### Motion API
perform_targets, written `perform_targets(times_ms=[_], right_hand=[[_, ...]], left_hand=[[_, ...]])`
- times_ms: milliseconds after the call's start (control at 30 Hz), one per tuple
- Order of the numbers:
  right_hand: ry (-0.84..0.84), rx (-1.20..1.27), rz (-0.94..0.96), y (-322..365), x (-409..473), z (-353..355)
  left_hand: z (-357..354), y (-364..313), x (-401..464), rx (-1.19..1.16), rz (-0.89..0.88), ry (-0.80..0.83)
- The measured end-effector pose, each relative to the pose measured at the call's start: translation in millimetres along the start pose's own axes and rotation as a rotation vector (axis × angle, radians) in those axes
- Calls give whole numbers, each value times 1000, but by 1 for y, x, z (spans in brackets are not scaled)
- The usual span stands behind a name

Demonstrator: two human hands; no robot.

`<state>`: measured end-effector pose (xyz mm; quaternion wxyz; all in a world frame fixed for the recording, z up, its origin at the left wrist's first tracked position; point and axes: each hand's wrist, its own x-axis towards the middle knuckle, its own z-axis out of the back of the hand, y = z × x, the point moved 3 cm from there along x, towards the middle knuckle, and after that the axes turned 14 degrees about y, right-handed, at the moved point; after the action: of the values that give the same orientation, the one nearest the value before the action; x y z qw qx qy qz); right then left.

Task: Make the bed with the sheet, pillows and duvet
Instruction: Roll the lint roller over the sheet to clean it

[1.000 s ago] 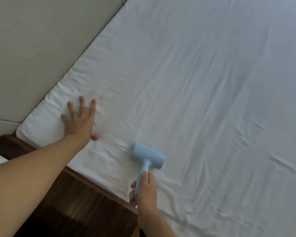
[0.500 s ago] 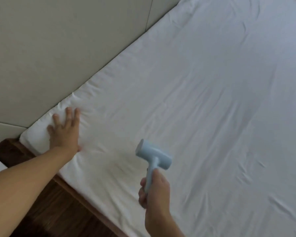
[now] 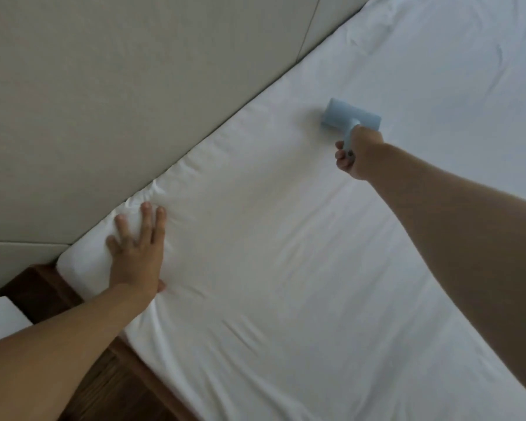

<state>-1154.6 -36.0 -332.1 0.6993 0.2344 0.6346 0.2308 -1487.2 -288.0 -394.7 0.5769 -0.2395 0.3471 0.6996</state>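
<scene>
Head view: right hand (image 3: 357, 156) grips roller (image 3: 350, 118), seemingly on sheet (image 3: 286, 268).

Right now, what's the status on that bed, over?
Left hand flat on the sheet near the corner. Right hand grips the blue lint roller, head on the sheet by the headboard. No pillows or duvet visible.

the left hand (image 3: 135, 256) presses flat on the white sheet (image 3: 286, 268) near the mattress corner; the right hand (image 3: 357, 153) grips a pale blue roller (image 3: 350, 119) set on the sheet beside the padded headboard (image 3: 134, 86).
</scene>
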Motion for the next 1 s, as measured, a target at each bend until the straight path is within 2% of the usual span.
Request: perform_targets(times_ms=[267, 467, 633, 867, 1000], right_hand=[[-17, 204, -41, -131, -64, -32], [3, 217, -111, -243, -182, -77], [61, 249, -259, -300, -264, -107], [166, 348, -376, -327, -302, -104], [238, 258, -271, -269, -293, -93]], left_hand=[[5, 2, -4, -29, -19, 54], [12, 5, -8, -41, -44, 93], [14, 14, -11, -72, -102, 136], [15, 39, -10, -116, -220, 207], [3, 30, -10, -76, -157, 32]])
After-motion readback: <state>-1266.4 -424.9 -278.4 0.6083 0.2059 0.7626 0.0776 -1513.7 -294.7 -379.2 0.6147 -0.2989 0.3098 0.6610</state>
